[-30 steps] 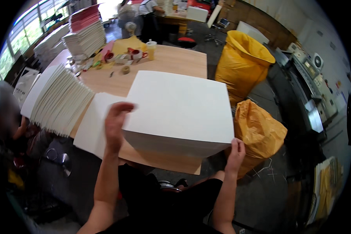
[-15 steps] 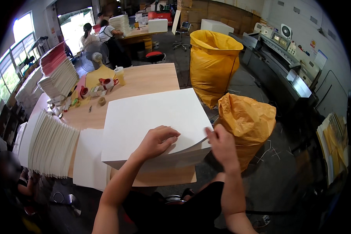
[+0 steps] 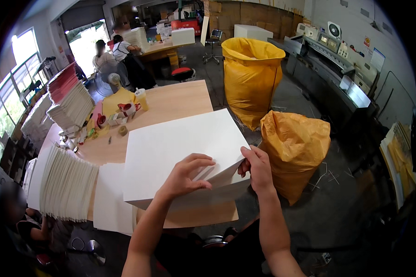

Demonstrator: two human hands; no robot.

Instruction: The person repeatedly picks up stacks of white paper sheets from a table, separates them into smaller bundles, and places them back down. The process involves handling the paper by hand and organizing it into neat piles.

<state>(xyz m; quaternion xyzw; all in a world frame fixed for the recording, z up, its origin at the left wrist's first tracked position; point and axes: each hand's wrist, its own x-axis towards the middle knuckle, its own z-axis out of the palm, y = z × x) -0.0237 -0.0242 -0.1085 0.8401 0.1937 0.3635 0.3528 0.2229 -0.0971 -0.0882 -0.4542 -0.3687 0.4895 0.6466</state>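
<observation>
A thick stack of large white paper sheets point(image 3: 175, 143) lies on the wooden table in front of me. My right hand point(image 3: 258, 167) pinches the lifted near right corner of the upper sheets, thumb on top and fingers beneath. The edge of those sheets bends up toward that corner. Over the near edge of the stack is my left hand point(image 3: 188, 174), fingers spread and thumb apart, holding nothing. Whether its fingertips touch the top sheet I cannot tell. Left of the stack, more white sheets point(image 3: 110, 196) lie flat beside a fanned row of paper bundles point(image 3: 69, 182).
Two yellow sacks point(image 3: 252, 87) stand on the floor to the right. On the wooden table point(image 3: 185, 97) are a drink cup point(image 3: 141, 98), a tape roll point(image 3: 123, 130) and a tall paper pile point(image 3: 71, 106). Two people work at a far table; another person sits at the lower left.
My right hand has closed on the near right corner and the sheets there have risen. My left thumb has spread away from its fingers. The view has shifted slightly.
</observation>
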